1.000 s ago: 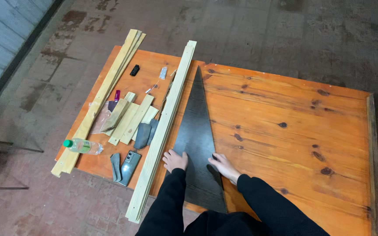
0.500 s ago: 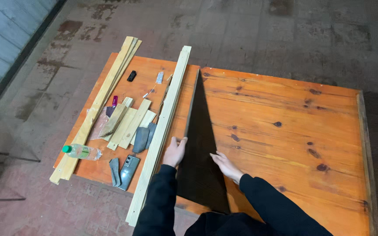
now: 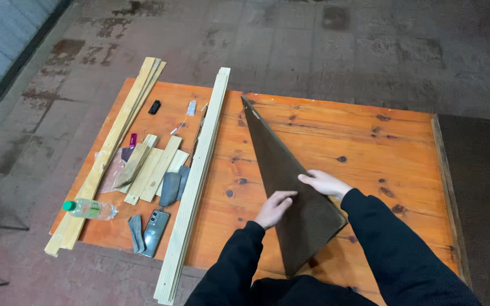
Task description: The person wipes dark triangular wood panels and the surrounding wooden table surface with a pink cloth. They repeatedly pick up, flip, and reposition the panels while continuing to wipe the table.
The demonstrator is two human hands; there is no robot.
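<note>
A dark triangular board (image 3: 279,164) is tilted up off the orange wooden table (image 3: 370,141), its point toward the far side and its brown underside showing. My left hand (image 3: 273,207) presses flat against the board's face near the wide end. My right hand (image 3: 324,182) grips the board's upper right edge. Both arms wear black sleeves.
A long pale wood strip (image 3: 197,170) runs along the table left of the board. Another long strip (image 3: 112,147), short wood offcuts (image 3: 151,167), a plastic bottle (image 3: 89,209), a phone (image 3: 155,224), grey cloths (image 3: 171,184) and small items lie at the table's left. Concrete floor surrounds the table.
The board lay flat a second ago, then its left edge was lifted, and now it is flipped over toward the right with the brown side up. Both hands moved right with it.
</note>
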